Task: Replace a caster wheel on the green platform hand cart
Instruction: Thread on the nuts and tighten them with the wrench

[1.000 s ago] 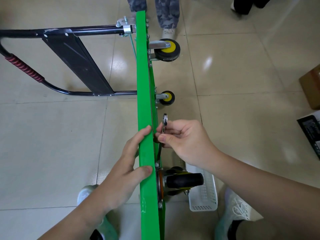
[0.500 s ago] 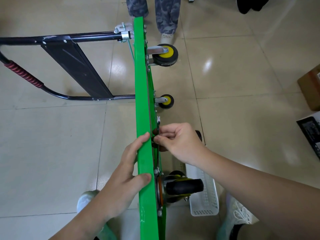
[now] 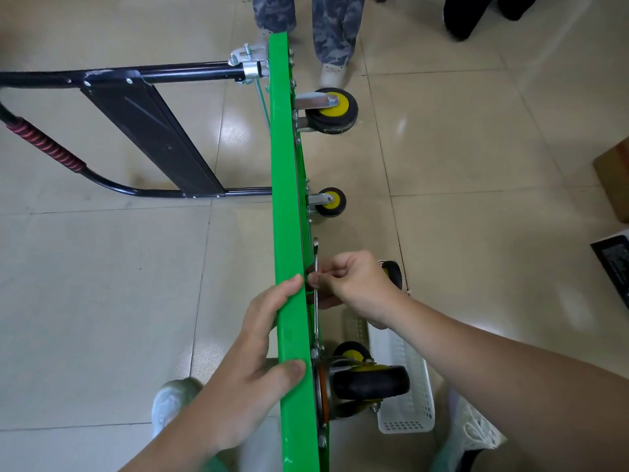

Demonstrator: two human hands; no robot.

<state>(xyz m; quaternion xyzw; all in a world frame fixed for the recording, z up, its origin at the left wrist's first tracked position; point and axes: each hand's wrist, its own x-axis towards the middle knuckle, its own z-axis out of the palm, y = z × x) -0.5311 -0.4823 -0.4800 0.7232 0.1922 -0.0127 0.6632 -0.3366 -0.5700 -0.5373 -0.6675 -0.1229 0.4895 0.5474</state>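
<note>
Green cart [image 3: 284, 199]: stands on its side on the floor, seen edge-on; smooth painted deck, a long straight strip running up the middle of the view.
Handle [image 3: 190, 71]: black tube with a flat black panel, sticking out to the left.
Near caster [image 3: 371, 381]: black rubber tread, yellow hub, metal fork, bolted to the underside by the left thumb.
Far casters [image 3: 332, 110]: two, with round yellow hubs, further along the same underside.
Wrench [image 3: 316, 318]: thin, flat, bright metal, lying close along the underside.
Right hand [image 3: 354, 284]: fingers curled tight, pinching the wrench shaft.
Left hand [image 3: 252, 362]: fingers spread, forefinger and thumb hooked over the deck's edge.
Basket [image 3: 408, 396]: white perforated plastic, on glossy beige floor tiles [image 3: 102, 301].
</note>
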